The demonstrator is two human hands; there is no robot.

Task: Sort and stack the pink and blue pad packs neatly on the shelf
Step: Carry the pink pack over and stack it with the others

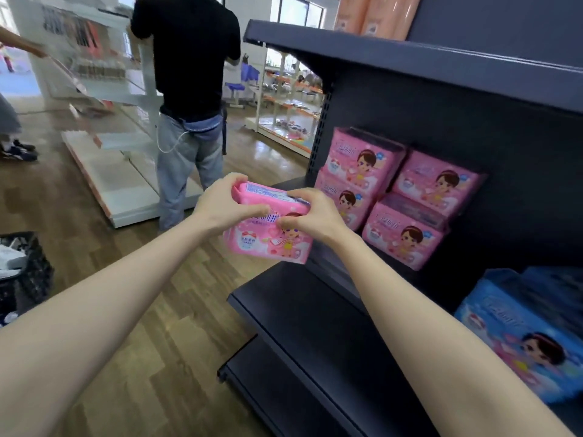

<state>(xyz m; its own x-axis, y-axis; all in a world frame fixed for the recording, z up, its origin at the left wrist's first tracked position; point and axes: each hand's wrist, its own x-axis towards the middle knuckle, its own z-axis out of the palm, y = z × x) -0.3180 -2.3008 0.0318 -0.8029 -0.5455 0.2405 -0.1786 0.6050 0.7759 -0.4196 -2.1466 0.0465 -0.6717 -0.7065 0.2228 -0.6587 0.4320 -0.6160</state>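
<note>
I hold a pink pad pack [262,238] in the air in front of the dark shelf's left end. My left hand [224,201] grips its upper left side, and my right hand [312,212] grips its upper right side. On the middle shelf [293,184] stand two stacks of pink packs [400,197], each two high, just right of my hands. Blue pad packs [523,335] lie on the lower shelf [315,326] at the far right.
A person in a black shirt [189,99] stands at a white shelf unit [110,127] across the wooden floor. A dark basket [25,272] sits at the left edge. Orange packs [375,14] stand on the top shelf [410,55].
</note>
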